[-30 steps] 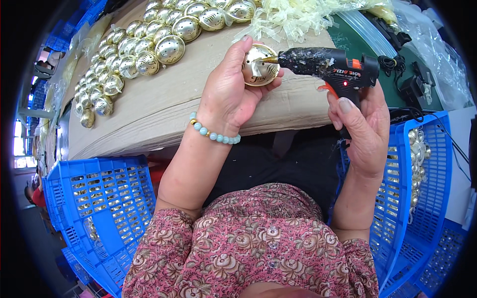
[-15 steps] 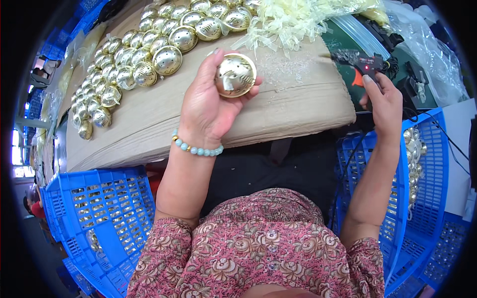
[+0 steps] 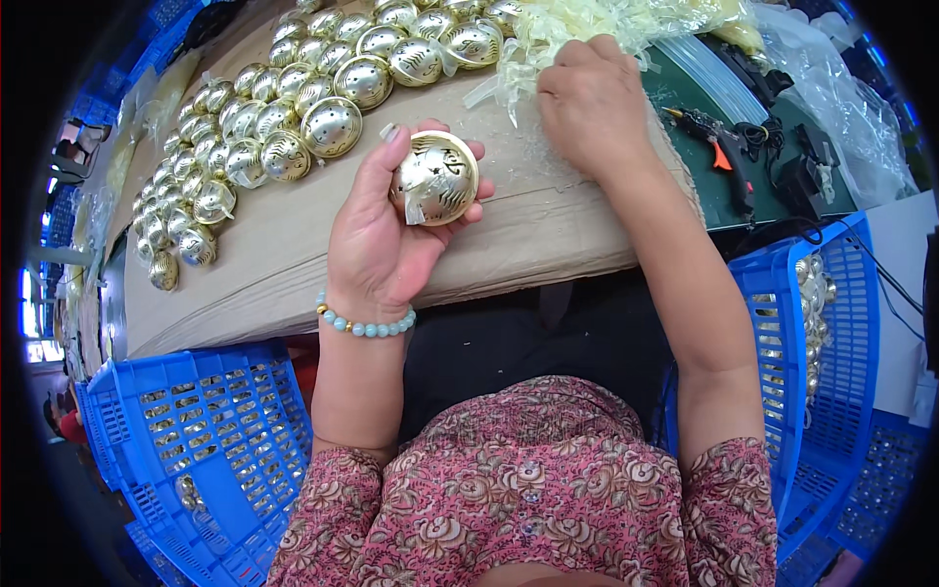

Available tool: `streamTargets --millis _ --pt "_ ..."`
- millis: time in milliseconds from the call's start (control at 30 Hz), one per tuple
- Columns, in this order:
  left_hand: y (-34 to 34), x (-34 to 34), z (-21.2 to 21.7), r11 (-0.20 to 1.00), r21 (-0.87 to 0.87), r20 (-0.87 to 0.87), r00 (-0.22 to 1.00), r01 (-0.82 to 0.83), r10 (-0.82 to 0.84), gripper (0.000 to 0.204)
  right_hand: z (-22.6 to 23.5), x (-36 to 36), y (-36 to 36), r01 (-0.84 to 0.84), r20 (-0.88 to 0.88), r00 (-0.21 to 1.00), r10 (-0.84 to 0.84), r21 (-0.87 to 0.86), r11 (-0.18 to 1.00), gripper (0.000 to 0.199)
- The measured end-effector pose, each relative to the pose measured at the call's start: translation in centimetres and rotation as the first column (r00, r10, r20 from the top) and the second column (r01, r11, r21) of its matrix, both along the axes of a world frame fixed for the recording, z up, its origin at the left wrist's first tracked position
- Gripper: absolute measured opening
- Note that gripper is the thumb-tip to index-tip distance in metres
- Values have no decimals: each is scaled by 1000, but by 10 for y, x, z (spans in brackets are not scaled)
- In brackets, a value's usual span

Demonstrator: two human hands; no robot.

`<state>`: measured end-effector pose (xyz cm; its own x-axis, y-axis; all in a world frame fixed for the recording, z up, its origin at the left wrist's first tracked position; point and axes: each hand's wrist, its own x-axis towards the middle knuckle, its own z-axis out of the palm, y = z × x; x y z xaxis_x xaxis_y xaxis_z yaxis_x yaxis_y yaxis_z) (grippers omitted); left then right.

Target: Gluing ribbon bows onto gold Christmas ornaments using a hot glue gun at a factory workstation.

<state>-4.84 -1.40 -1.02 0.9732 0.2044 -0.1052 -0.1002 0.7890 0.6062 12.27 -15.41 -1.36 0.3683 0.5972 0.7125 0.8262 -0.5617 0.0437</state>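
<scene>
My left hand [image 3: 377,220] holds a shiny gold ball ornament [image 3: 438,181] with a raised rim, cut-out slots and a small whitish strip stuck on its face. The fingers wrap behind it, above the front part of the cardboard. My right hand [image 3: 592,103] is at the near edge of a pile of pale yellow, translucent ribbon strips [image 3: 548,29], its fingers pinched together; what lies between the fingertips is hidden. A black glue gun [image 3: 719,152] with an orange trigger lies on the green table surface, right of my right forearm.
Many similar gold balls [image 3: 284,157] lie in rows on the cardboard sheet [image 3: 264,249] to the left. Blue crates [image 3: 220,411] with gold pieces stand on both sides. Clear sticks [image 3: 714,78], a black cable and plastic bags [image 3: 822,88] are at the right back.
My right hand has let go of the glue gun and moved left to the ribbon strips. My left hand with the gold ball has shifted slightly left and nearer.
</scene>
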Motion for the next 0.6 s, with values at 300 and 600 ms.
streamTargets --millis 300,600 --pt "-28 -15 8 997 56 74 996 47 -51 34 12 -64 -42 -135 -147 973 177 256 957 5" --pt "-52 -10 3 972 45 87 968 233 -236 35 -3 -87 -57 18 -118 992 42 473 881 12"
